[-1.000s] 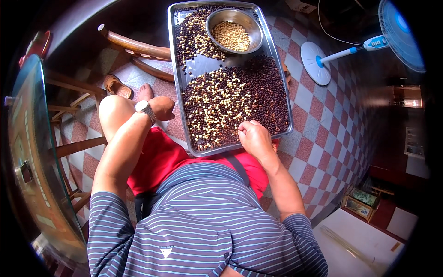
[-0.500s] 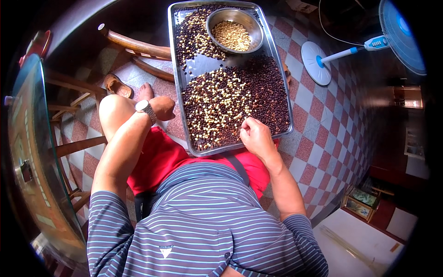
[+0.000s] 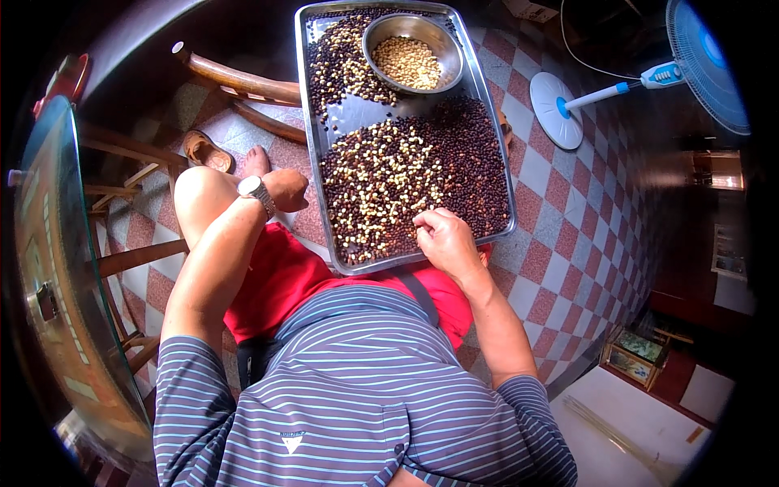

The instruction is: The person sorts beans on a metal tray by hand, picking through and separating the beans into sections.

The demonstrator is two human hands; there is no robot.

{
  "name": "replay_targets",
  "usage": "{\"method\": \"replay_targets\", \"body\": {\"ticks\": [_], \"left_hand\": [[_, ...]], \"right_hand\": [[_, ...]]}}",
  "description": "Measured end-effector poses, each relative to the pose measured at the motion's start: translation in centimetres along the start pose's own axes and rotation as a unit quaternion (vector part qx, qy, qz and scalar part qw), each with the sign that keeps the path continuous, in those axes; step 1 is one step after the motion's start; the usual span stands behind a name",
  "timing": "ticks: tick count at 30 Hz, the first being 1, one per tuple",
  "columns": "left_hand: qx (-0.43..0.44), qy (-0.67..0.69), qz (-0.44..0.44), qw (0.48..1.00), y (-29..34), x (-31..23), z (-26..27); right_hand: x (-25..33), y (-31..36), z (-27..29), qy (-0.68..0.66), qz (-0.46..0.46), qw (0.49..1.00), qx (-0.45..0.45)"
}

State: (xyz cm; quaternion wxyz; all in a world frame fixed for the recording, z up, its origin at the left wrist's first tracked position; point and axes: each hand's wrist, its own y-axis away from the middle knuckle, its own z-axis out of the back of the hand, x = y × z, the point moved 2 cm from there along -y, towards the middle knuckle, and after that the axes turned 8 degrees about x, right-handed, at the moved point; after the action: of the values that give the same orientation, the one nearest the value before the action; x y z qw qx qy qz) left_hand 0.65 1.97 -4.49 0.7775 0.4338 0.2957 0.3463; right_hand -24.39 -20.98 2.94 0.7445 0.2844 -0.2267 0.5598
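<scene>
A shallow metal tray point(image 3: 350, 115) reaches up to my lap, bearing dark brown beans point(image 3: 475, 174) mixed with pale cream ones point(image 3: 381, 162). Over its near right part, my right hand point(image 3: 448, 239) is closed, thumb and fingertips pinched together low over the beans. What the pinch holds is too small to make out. At the tray's far end stands a round steel bowl point(image 3: 451, 50) with pale beans point(image 3: 406, 63) in it. My left hand point(image 3: 288, 191) is curled closed beside my left knee, left of the tray. Its palm is hidden; a wristwatch point(image 3: 253, 188) sits on that wrist.
Left of me stands a glass-topped table point(image 3: 61, 276) with wooden legs. A curved wooden piece point(image 3: 243, 81) lies beyond my knee. One sandal point(image 3: 207, 151) rests on the checkered floor point(image 3: 560, 243). A white and blue standing fan point(image 3: 560, 109) is at the right.
My right hand has shifted slightly left over the beans, its fingers still pinched. The left hand, tray and bowl have stayed in place.
</scene>
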Motion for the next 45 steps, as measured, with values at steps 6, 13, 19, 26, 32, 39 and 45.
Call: {"method": "replay_targets", "body": {"ticks": [6, 13, 19, 26, 32, 39, 45], "left_hand": [[-0.028, 0.003, 0.020, 0.999, 0.3, -0.1, 0.0], [-0.060, -0.055, -0.016, 0.997, -0.1, 0.2, -0.5], [-0.076, -0.030, -0.026, 0.996, -0.6, 0.6, -0.8], [-0.046, 0.001, -0.021, 0.999, -0.4, 0.4, -0.5], [0.001, 0.004, 0.000, 1.000, 0.1, 0.1, -0.1], [0.043, 0.034, -0.008, 0.998, 1.3, -0.7, 1.0], [0.012, 0.013, -0.019, 1.000, -0.4, 0.1, -0.1]], "right_hand": [[0.3, 0.0, -0.2, 0.062, 0.009, 0.998, 0.003], [0.3, 0.0, -0.3, 0.095, 0.028, 0.995, -0.015], [-0.9, 0.2, 1.8, -0.440, -0.125, 0.886, 0.075], [-1.4, -0.2, 1.5, -0.540, -0.146, 0.826, 0.068], [-0.5, -0.4, -0.1, -0.051, 0.001, 0.999, -0.012], [0.2, -0.6, -0.4, 0.020, -0.002, 1.000, 0.000], [-0.1, -0.7, -0.5, 0.017, 0.015, 1.000, -0.008]]}}
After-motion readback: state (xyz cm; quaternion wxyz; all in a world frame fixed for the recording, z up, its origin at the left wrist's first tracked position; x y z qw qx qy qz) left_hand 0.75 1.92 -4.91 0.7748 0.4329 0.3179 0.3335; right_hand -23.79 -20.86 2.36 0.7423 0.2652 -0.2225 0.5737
